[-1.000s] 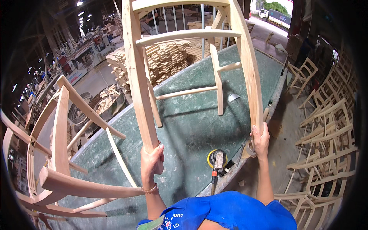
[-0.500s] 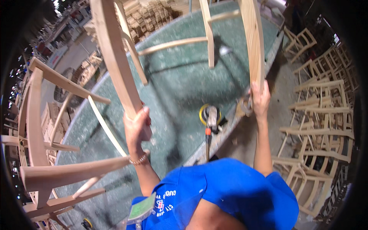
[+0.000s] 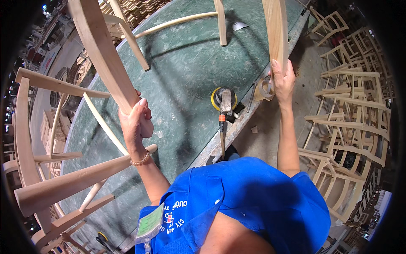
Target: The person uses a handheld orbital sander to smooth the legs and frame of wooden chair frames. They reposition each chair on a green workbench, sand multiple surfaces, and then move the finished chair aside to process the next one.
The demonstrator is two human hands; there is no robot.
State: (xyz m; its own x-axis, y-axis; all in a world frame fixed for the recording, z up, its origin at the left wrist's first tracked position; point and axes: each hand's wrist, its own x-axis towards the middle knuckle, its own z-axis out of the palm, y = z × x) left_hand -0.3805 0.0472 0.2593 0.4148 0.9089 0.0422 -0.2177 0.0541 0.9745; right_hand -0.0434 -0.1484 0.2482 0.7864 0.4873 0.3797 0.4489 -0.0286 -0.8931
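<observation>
Looking at a scuffed green tabletop (image 3: 182,76) in a workshop, with a yellow-rimmed sander (image 3: 224,99) near the edge, another wooden frame (image 3: 76,184) at left, and piled-up chair frames (image 3: 347,125) off to the right. Got the left hand (image 3: 135,118) wrapped round one post of a wooden chair frame (image 3: 101,51) over the table, right hand (image 3: 282,80) closed on the other, well apart. Same grips as half a second ago, just tipped further down, with less chair frame in view.

The single head-worn fisheye looks steeply down from close above the blue shirt (image 3: 249,182) and green tabletop (image 3: 182,80).
</observation>
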